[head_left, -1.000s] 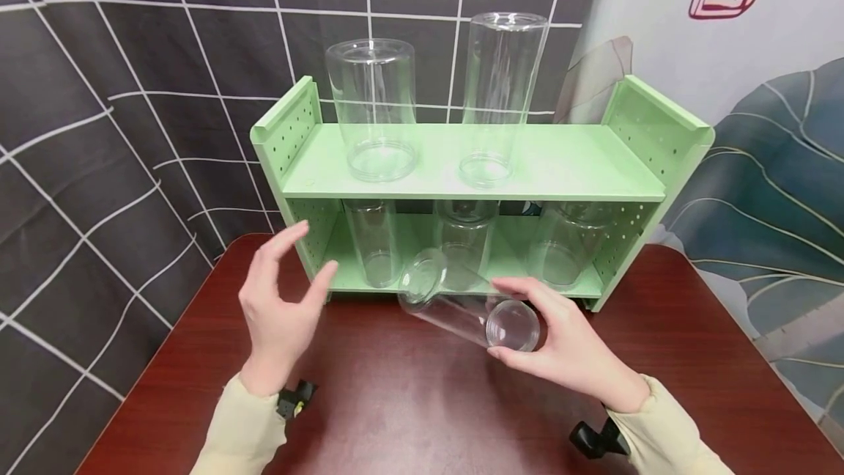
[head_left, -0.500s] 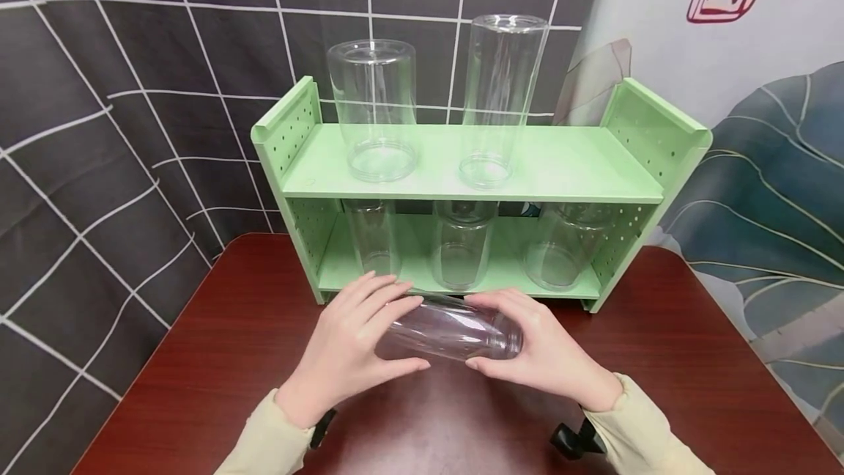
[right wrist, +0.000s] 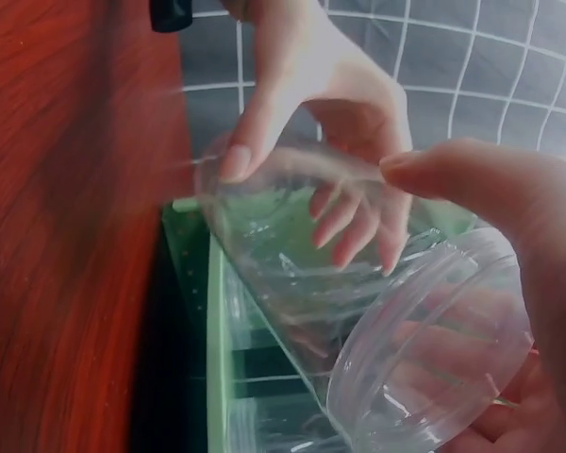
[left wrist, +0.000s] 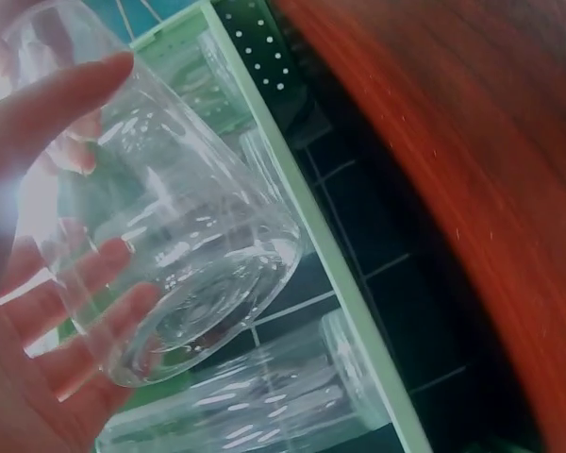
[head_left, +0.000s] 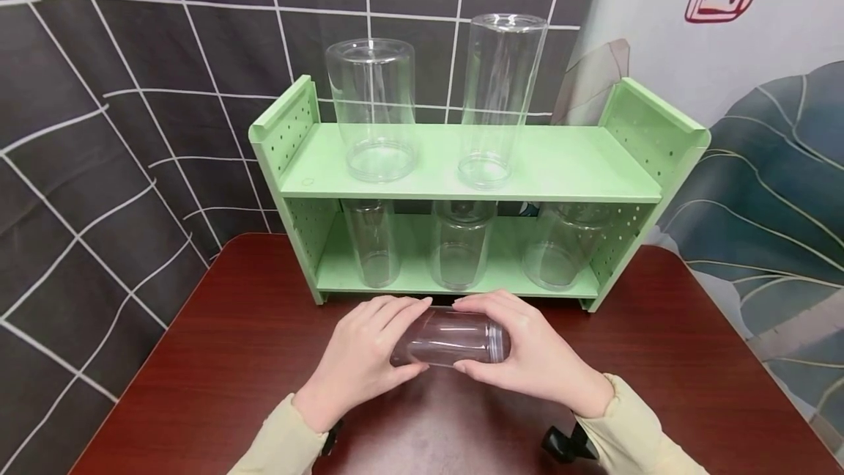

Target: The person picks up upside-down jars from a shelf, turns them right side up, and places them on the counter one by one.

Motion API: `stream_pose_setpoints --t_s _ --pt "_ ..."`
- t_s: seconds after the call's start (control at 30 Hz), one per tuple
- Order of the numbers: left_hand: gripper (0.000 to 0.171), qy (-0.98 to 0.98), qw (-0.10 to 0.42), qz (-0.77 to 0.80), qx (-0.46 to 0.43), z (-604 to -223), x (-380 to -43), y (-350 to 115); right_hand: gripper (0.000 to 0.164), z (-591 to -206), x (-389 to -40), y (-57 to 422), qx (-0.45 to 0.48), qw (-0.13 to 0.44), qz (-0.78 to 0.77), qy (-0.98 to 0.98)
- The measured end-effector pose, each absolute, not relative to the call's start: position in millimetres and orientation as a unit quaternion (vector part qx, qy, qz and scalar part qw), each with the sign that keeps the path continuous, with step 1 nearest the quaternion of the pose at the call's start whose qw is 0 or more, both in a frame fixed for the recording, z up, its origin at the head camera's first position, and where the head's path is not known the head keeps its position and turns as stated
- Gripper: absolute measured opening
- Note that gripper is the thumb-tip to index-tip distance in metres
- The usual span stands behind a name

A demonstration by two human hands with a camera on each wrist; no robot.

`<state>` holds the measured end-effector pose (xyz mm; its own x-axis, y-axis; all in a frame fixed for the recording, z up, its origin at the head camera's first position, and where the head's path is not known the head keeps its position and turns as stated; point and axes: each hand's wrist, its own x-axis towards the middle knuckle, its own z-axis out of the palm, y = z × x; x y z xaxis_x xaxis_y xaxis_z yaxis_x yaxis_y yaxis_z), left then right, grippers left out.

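Note:
A clear, see-through jar lies sideways in front of the shelf, held between both hands. My left hand grips its left end, thumb on the near side and fingers over the far side. Around the right end, which has a ringed neck or cap, my right hand curls in the same way. In the left wrist view the jar's smooth round base shows beside the fingers. The ringed end appears large in the right wrist view. Whether the jar touches the table cannot be told.
Behind the hands stands a green two-tier shelf. A wide clear jar and a taller one stand on top; several more, including a narrow jar, are below. The red-brown table extends around the hands.
My left hand has come in from the left and taken hold of the jar's left end. The jar has turned from slanting to nearly level and come slightly nearer. My right hand keeps its hold.

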<state>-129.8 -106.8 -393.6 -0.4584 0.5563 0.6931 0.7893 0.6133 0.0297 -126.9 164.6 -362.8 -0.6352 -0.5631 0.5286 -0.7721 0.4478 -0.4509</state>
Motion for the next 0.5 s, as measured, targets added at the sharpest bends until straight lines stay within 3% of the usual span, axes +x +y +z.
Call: stream_pose_setpoints --t_s 0.2,0.5 --pt "0.086 -0.839 0.326 -0.192 -0.390 -400 -130 -108 0.065 -355 -123 166 0.386 0.159 0.352 -0.838" --pt "0.081 -0.855 0.311 -0.228 -0.347 -408 -131 -122 0.066 -328 -125 196 0.339 0.239 0.404 -0.815"
